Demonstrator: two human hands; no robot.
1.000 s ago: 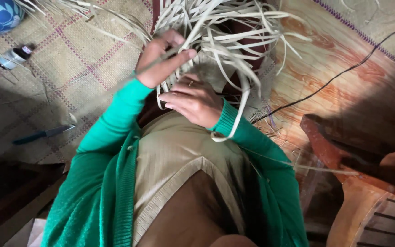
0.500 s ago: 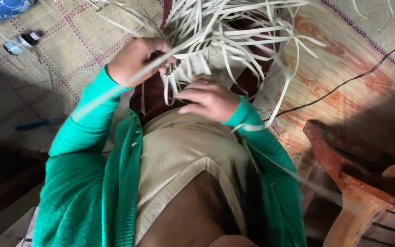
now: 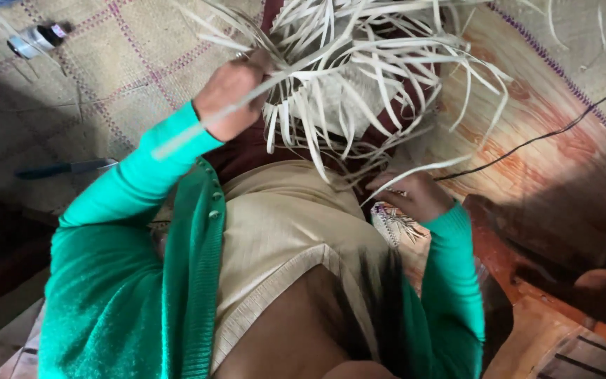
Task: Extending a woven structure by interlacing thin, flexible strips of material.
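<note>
1. While the person sat over a woven floor mat [image 3: 106, 77], the left hand [image 3: 229, 98] was raised at the far left of the lap, its grip closed around one long pale strip [image 3: 198, 130] that ran down across the green sleeve [image 3: 142, 182].
2. The right hand [image 3: 415, 196] rested lower, at the near right, fingers curled on the end of another pale strip [image 3: 415, 172]; its grip looked closed on it, though the fingertips were partly hidden.
3. The half-woven basket [image 3: 338, 98] sat on the lap between the two hands, toward the far side, over dark red cloth [image 3: 247, 151].
4. As far as could be judged, the work stood midway: a small, tight, pale woven core was done at the centre, while many loose strips [image 3: 387, 56] fanned out from it unwoven in every direction, so most of the wall seemed left to do.
5. A small finished-looking woven piece with a patterned edge [image 3: 387, 224] lay just beside the right wrist; what it was could not be told.
6. On the mat at the left lay a dark-handled knife [image 3: 64, 168], well apart from the hands, and at the far left a small bottle with a dark cap [image 3: 33, 41].
7. A thin black cable [image 3: 527, 144] crossed the mat on the right, and a wooden furniture part [image 3: 548, 330] stood near right.
</note>
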